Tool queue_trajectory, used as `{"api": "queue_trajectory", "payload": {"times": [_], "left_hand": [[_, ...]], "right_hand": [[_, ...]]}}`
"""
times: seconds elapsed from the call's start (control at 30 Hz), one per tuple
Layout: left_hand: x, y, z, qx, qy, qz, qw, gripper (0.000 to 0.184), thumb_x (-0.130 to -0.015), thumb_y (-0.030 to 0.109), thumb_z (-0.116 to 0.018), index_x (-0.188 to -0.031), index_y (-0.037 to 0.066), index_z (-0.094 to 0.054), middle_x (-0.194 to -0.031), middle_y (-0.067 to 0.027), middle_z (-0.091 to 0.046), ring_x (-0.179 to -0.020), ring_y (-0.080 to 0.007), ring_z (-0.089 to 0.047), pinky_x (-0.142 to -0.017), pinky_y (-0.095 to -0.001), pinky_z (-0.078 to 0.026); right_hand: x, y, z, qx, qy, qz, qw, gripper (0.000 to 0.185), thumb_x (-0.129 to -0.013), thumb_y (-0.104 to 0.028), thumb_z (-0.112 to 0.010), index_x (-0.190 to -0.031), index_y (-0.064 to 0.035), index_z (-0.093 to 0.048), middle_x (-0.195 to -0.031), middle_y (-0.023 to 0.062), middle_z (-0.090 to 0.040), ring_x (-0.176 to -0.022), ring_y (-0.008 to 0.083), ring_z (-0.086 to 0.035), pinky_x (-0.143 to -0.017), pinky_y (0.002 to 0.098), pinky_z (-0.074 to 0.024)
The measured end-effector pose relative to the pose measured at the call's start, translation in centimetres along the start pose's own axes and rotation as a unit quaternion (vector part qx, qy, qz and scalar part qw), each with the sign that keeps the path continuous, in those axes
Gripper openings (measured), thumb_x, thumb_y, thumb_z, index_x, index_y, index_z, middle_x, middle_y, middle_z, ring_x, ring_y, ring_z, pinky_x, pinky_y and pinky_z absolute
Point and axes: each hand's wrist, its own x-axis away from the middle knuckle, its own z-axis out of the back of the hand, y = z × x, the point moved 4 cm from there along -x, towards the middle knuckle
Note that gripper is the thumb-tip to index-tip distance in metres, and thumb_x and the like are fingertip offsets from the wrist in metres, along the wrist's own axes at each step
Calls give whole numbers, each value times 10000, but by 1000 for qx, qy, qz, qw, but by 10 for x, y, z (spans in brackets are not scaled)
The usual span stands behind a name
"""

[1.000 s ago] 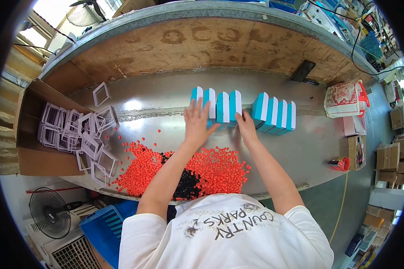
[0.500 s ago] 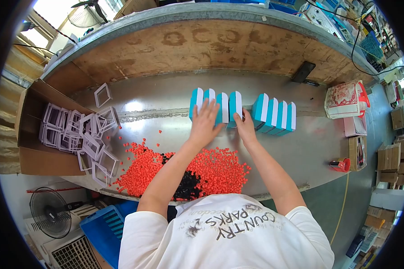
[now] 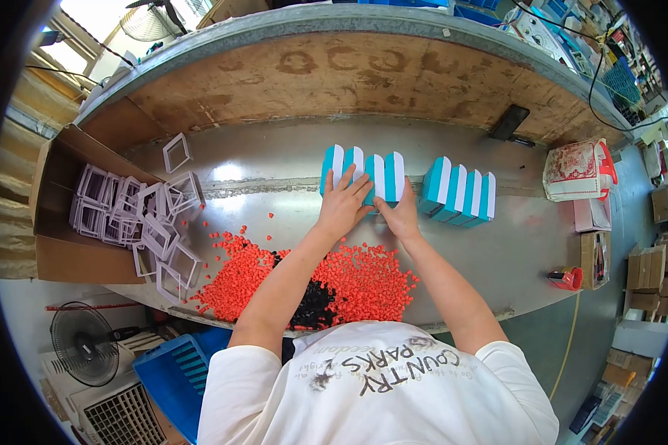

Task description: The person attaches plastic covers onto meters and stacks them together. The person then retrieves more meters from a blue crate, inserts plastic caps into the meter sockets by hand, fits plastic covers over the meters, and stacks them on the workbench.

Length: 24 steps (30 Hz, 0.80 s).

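Note:
Several teal-and-white boxes (image 3: 337,162) stand side by side in a row at the middle of the table. My left hand (image 3: 343,204) lies over the near ends of the left ones, fingers spread. My right hand (image 3: 401,216) grips the rightmost box (image 3: 395,172) of this row, thumb at its near end and fingers along its right side. Just to the right, past a small gap, stands a second row of similar boxes (image 3: 457,194), untouched. Nearer my body lies a wide heap of small red pieces (image 3: 371,278), with black pieces (image 3: 314,302) in its middle.
At the left a cardboard box (image 3: 82,259) lies on its side, pale square frames (image 3: 100,200) spilling out. A patterned bag (image 3: 571,174) and a red tape roll (image 3: 566,278) are at the right edge. A wooden wall (image 3: 312,81) borders the back.
The box in my right hand has moved left against its row, closing the gap there. My left hand stays over the boxes. The whole view has shifted slightly.

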Motion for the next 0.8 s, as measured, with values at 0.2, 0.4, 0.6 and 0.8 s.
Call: {"api": "queue_trajectory", "payload": {"times": [0.2,0.4,0.6,0.8], "left_hand": [[1,-29,20,99,83,96,987,616,-668,283,-719,-1212,105,-490,-1317,-149,-393,-1247,-330,-329,-1008,-523,-246],[32,-82,-25,479,27,363,799,547,-824,241,-611,-1291,49,-399,-1232,-124,-477,-1072,-210,-483,-890,-308,-388],[22,-66,-15,561,-35,372,739,526,-850,205,-573,-1317,61,-378,-1186,-68,-510,-994,-144,-505,-846,-281,-408],[16,-45,-31,474,-37,267,838,790,-678,188,-736,-1324,-1,-323,-1254,-164,-438,-1126,-276,-464,-899,-341,-416]], "right_hand": [[1,-3,2,86,-8,-49,995,881,-698,-323,-709,-1313,93,-234,-1234,278,-402,-1120,368,-424,-957,385,-349],[29,-44,38,127,41,117,984,687,-763,-177,-660,-1311,17,-293,-1358,241,-281,-1230,380,-308,-1012,409,-280],[42,3,172,216,244,-7,945,758,-721,-199,-709,-1318,11,-292,-1363,239,-274,-1267,344,-282,-1042,395,-240],[46,56,189,10,145,-135,980,798,-641,-187,-762,-1290,-10,-334,-1227,167,-446,-1143,241,-430,-962,346,-344]]}}
